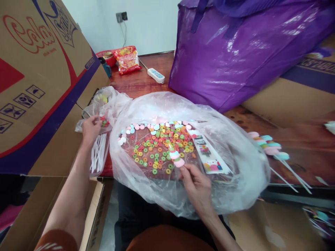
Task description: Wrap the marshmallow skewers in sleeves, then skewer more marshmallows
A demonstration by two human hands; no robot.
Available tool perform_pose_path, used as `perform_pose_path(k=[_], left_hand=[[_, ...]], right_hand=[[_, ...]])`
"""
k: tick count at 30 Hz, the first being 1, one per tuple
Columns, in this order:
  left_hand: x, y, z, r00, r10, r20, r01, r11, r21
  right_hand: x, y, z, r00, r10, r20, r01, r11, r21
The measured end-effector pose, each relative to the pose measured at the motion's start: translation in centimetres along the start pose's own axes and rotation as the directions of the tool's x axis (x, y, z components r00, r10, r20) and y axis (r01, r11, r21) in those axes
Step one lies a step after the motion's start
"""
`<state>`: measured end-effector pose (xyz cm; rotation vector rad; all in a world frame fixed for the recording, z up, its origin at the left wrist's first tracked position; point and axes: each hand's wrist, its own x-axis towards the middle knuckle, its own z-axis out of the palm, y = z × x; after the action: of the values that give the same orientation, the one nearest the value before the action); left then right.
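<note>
A big clear plastic bag (pixel 235 157) lies open on the wooden table, filled with several small coloured ring candies (pixel 159 146) and pastel marshmallow pieces (pixel 136 127). My right hand (pixel 197 186) pinches a stick carrying stacked pastel candies (pixel 176 157) over the bag. My left hand (pixel 90 129) reaches into a smaller clear bag (pixel 110 101) at the left, fingers closed on a few small red and green candies (pixel 104 122). White sticks (pixel 98 153) lie in a clear bag just below that hand.
Finished candy skewers (pixel 272 148) lie on the table at the right. A printed card (pixel 208 153) rests inside the big bag. A large cardboard box (pixel 39 69) stands left, a purple bag (pixel 243 48) behind, a power strip (pixel 156 75) and snack packet (pixel 128 59) farther back.
</note>
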<state>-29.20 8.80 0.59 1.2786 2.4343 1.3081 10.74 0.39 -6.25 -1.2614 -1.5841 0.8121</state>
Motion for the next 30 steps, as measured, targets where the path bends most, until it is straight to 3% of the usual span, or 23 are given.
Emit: perform_pose_path(k=[4,5,7,9,13,16,23,30], left_hand=[[-4.8,2.0,0.2,0.983,0.164,-0.088,-0.169,0.984,-0.059],[-6.4,2.6,0.5,0.977,0.207,-0.056,-0.212,0.974,-0.085],[-8.8,3.6,1.7,0.95,0.289,0.115,-0.279,0.955,-0.097],[-9.9,4.2,3.4,0.907,0.334,0.258,-0.338,0.941,-0.029],[-9.4,4.5,6.6,0.895,0.315,0.316,-0.404,0.874,0.272],[-8.9,4.8,7.7,0.892,0.287,0.348,-0.42,0.812,0.405],[-9.1,5.4,8.2,0.889,0.325,0.321,-0.441,0.795,0.416],[-8.2,5.9,9.7,0.843,0.311,0.44,-0.492,0.776,0.395]], right_hand=[[0.0,0.1,0.0,1.0,-0.009,0.012,0.009,1.0,-0.004],[0.0,0.2,0.0,1.0,-0.01,0.016,0.01,1.0,-0.004],[0.0,0.3,0.0,1.0,-0.01,0.02,0.01,1.0,-0.003],[0.0,0.3,0.1,1.0,-0.008,0.023,0.008,1.0,0.003],[0.0,0.2,0.2,1.0,-0.012,0.025,0.011,1.0,0.014],[0.0,0.1,0.2,1.0,-0.016,0.026,0.016,1.0,0.006],[0.1,0.1,0.3,0.999,-0.03,0.031,0.03,1.0,-0.01],[0.1,0.3,0.3,0.999,-0.017,0.039,0.017,1.0,-0.002]])
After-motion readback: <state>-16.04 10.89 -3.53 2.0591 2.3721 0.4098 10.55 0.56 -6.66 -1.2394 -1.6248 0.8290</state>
